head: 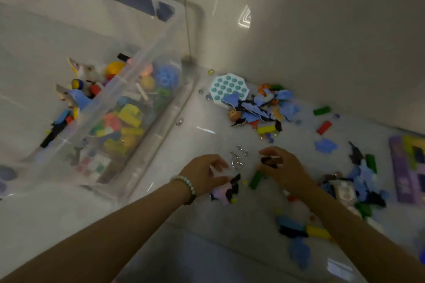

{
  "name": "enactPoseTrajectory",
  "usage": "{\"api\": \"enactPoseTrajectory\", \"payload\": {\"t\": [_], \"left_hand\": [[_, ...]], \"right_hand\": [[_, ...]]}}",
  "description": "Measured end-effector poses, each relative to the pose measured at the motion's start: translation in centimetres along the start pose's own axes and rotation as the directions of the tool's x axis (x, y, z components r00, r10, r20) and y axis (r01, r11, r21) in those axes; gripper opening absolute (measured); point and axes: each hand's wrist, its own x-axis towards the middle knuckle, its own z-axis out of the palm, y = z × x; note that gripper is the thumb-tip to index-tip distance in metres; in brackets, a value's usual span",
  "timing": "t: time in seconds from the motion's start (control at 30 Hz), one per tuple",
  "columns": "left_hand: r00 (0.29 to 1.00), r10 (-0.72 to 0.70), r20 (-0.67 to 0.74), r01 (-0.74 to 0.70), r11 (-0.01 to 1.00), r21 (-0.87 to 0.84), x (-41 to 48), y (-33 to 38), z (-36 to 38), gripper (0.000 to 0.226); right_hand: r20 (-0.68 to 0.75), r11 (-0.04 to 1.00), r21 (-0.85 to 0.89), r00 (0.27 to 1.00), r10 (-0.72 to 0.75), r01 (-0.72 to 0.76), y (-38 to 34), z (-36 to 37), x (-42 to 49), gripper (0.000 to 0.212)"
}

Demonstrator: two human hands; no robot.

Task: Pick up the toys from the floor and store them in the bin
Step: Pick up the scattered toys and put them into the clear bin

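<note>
A clear plastic bin [161,131] stands on the floor at left, holding several coloured blocks and toys. My left hand [204,173], with a bead bracelet on the wrist, is low over the floor with curled fingers around pink and black puzzle pieces [226,188]. My right hand [280,167] is just to its right, fingers curled round a small dark piece [270,161], with a green block [256,179] lying under it. Small metal rings [239,156] lie between the hands. The picture is blurred.
A teal pop-it toy [227,88] and a heap of blue puzzle pieces [264,105] lie by the wall. Green [322,111], red [324,127] and yellow [266,130] blocks are scattered. More pieces lie at right [361,181], beside a purple box [407,167].
</note>
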Motion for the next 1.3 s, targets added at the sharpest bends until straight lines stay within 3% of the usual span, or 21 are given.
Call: {"api": "enactPoseTrajectory", "payload": {"t": [0.13,0.37,0.47,0.57,0.73,0.83,1.03,1.1,1.17,1.23,1.3], "left_hand": [[0.997,0.038,0.061,-0.049,0.981,0.185,0.1,-1.2,3.8,0.039],[0.988,0.137,0.074,-0.155,0.903,0.400,0.5,-2.0,7.0,0.030],[0.987,0.156,0.050,-0.162,0.889,0.429,0.7,-2.3,7.4,0.028],[0.984,0.175,0.042,-0.176,0.883,0.435,0.6,-2.7,7.8,0.044],[0.968,0.241,-0.071,-0.202,0.916,0.347,0.6,-1.8,9.0,0.053],[0.971,0.220,-0.095,-0.185,0.941,0.283,1.3,-0.8,8.9,0.048],[0.985,0.174,-0.011,-0.154,0.893,0.423,2.6,0.7,8.8,0.022],[0.987,0.162,-0.022,-0.145,0.930,0.338,2.4,0.6,8.9,0.020],[0.985,0.129,-0.111,-0.117,0.987,0.115,1.6,0.5,9.1,0.015],[0.980,0.057,-0.193,-0.083,0.988,-0.130,0.4,0.4,10.0,0.011],[0.989,-0.029,-0.143,-0.020,0.944,-0.331,-0.7,0.5,11.1,0.006]], "right_hand": [[-0.043,1.000,0.015,0.999,0.002,-0.002,2.4,1.1,-0.9,0.031],[-0.027,1.000,-0.003,0.999,-0.029,0.029,4.4,1.5,-2.2,0.028],[0.020,0.996,-0.062,0.997,-0.069,0.070,4.8,2.1,-2.5,0.028],[0.045,0.981,-0.138,0.990,-0.134,0.139,4.4,2.5,-2.1,0.027],[-0.092,0.991,-0.063,0.988,-0.127,0.121,5.0,1.8,-2.1,0.024],[-0.162,0.995,-0.069,0.983,-0.084,0.074,6.7,0.9,-3.4,0.022],[-0.123,0.995,-0.090,0.991,-0.058,0.047,9.9,0.0,-6.6,0.021],[-0.019,0.985,-0.149,0.996,-0.089,0.085,10.3,0.4,-7.3,0.030],[0.075,0.966,-0.217,0.989,-0.126,0.139,10.3,1.2,-7.5,0.034],[0.085,0.939,-0.285,0.981,-0.177,0.194,10.2,2.2,-7.5,0.026],[0.059,0.915,-0.339,0.976,-0.211,0.219,10.1,2.8,-7.3,0.017]]}}
